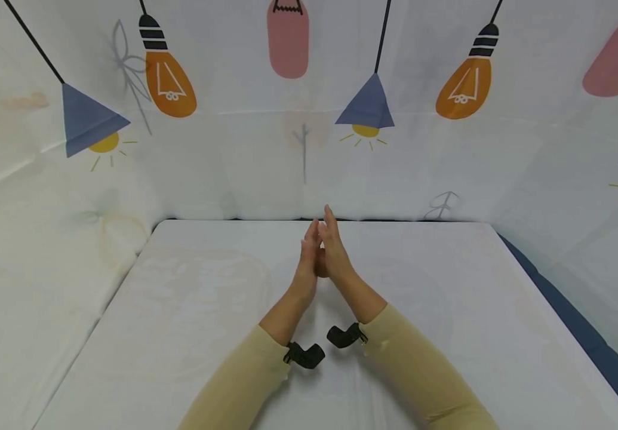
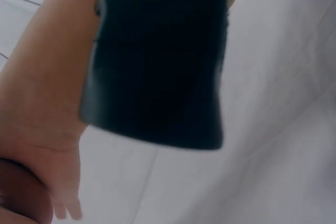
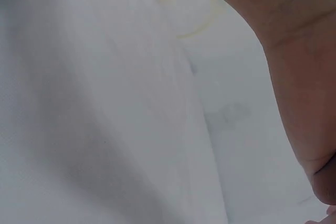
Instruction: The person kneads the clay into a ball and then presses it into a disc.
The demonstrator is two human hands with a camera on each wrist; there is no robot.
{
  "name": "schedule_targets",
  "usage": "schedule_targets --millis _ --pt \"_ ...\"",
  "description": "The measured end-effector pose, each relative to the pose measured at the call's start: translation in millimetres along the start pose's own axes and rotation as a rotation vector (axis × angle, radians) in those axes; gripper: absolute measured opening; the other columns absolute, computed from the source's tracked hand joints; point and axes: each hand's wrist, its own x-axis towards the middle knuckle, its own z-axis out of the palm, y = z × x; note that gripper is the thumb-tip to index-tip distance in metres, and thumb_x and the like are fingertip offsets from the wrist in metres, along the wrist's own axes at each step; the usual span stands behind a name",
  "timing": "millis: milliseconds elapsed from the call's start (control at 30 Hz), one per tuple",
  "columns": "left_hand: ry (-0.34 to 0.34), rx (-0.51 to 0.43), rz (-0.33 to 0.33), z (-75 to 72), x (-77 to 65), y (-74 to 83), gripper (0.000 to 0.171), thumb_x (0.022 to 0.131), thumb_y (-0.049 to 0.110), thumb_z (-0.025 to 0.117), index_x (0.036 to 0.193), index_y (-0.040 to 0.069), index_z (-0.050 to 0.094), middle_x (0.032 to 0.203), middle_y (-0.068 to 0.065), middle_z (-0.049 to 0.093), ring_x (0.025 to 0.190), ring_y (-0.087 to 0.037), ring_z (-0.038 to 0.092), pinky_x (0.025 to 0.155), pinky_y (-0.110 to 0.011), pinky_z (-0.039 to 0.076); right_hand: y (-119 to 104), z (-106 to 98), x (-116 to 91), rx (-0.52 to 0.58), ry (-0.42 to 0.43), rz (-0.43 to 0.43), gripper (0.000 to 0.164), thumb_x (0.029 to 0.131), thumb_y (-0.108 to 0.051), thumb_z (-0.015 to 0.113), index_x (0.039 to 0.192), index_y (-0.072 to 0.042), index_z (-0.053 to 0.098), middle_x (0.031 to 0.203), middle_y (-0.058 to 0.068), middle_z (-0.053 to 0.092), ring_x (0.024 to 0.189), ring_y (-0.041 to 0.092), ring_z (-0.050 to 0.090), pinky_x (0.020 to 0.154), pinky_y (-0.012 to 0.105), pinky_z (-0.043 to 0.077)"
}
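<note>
In the head view my left hand (image 1: 305, 269) and right hand (image 1: 337, 254) face each other palm to palm above the table, fingers straight and pointing away from me. A smooth brown rounded lump (image 1: 322, 266) sits between the palms, pressed from both sides. Part of the same lump shows at the lower left of the left wrist view, against the left palm (image 2: 44, 156). At the right edge of the right wrist view, the right hand (image 3: 302, 98) is only partly visible. What the lump is made of I cannot tell.
A white-covered table (image 1: 206, 328) lies under the hands. Behind it hangs a white cloth (image 1: 233, 161) printed with lamps and bulbs. Each wrist carries a black device, one on the left (image 1: 306, 356) and one on the right (image 1: 343, 336).
</note>
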Motion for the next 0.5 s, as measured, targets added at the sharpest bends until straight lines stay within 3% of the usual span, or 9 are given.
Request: schedule_targets --millis 167,267,500 --pt "0.057 0.022 0.062 -2.7 2.8 -0.8 0.102 0.089 0.085 0.015 0.162 0.015 0.009 0.168 -0.005 0.011 0.153 -0.021 0.010 0.119 -0.057 0.003 5.1 5.0 -5.0 0.050 -0.044 0.098 0.076 0.097 -0.053 0.033 0.163 -0.023 0.007 0.167 0.004 0.007 0.152 0.029 0.009 0.119 0.057 0.005" --pt "0.070 0.021 0.092 -3.7 6.2 -2.4 0.102 0.090 0.085 0.017 0.162 0.014 0.008 0.168 -0.004 0.010 0.152 -0.020 0.009 0.119 -0.055 0.004 6.5 7.2 -10.1 0.069 -0.066 0.100 0.075 0.098 -0.054 0.030 0.163 -0.023 0.008 0.167 0.002 0.008 0.152 0.029 0.012 0.119 0.056 0.007" --pt "0.097 0.000 0.045 -5.2 12.8 -5.0 0.105 0.084 0.091 0.021 0.162 0.023 0.005 0.167 -0.005 0.005 0.152 -0.029 0.008 0.115 -0.064 0.014 4.6 9.7 -20.2 0.077 -0.102 0.084 0.068 0.100 -0.059 0.026 0.162 -0.033 0.011 0.164 0.010 0.022 0.149 0.034 0.022 0.116 0.061 0.015"
